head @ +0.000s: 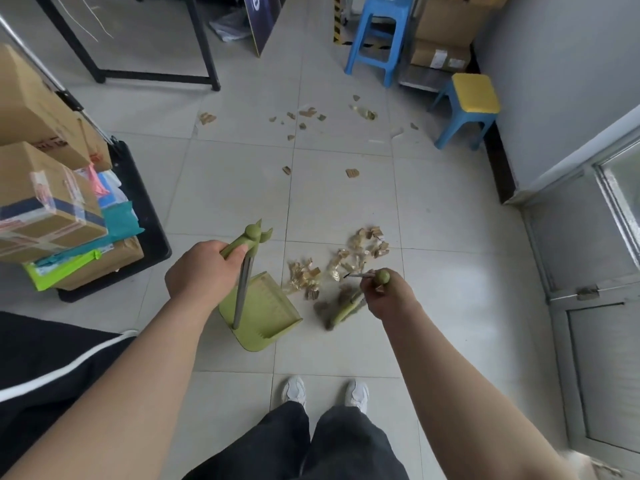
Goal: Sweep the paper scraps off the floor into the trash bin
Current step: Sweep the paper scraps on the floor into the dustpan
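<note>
A person sweeps paper scraps together on a tiled floor, the left hand curled round the upright handle of a green dustpan and the right hand gripping the top of a small broom, both arms reaching forward and down. The heap lies just beside the pan's open mouth. The next move looks to be brushing it in, with stray scraps well apart near the stools and no trash bin in view.
</note>
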Motion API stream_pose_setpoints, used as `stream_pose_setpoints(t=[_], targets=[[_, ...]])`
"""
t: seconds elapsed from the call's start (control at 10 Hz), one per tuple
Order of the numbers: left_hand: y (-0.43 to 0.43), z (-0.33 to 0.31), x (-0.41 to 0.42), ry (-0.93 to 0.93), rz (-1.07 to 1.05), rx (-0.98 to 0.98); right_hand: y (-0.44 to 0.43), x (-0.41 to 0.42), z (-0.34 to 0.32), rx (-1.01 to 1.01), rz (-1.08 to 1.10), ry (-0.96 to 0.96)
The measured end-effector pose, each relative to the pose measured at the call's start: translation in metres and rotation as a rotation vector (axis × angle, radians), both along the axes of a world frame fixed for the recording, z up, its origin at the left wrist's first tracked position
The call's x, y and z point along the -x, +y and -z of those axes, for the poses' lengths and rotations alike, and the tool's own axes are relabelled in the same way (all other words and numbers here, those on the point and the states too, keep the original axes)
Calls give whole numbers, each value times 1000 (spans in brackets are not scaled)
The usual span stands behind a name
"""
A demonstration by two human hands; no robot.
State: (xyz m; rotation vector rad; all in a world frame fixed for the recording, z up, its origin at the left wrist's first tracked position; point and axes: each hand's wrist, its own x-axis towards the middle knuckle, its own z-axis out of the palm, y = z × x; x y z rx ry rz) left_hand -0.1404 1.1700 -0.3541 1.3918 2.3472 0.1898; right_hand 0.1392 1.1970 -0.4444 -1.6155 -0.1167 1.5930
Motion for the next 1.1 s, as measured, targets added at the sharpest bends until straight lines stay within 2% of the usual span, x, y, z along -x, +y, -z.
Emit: stream_pose_setpoints(t=[0.1,0.2,0.3,0.4,0.7,0.9,1.0,1.1], targets=[[-6,2,6,-9,-27,7,23,16,-5,90,220,291],[-11,4,10,-2,-64,14,38,13,3,-29,178,292],[-15,4,15,20,-104,17,54,13,4,9,213,414],[-16,2,19,49,-156,25,71,12,-2,12,164,441],[-15,-7,5,67,-303,42,120,1,-48,21,-278,116],[-17,-11,-7,100,-408,57,143,7,-42,161,-582,199],[-21,-11,-11,109,-465,62,155,20,-35,206,-742,169],[-27,-10,-14,119,-520,71,166,39,-28,226,-1017,153]])
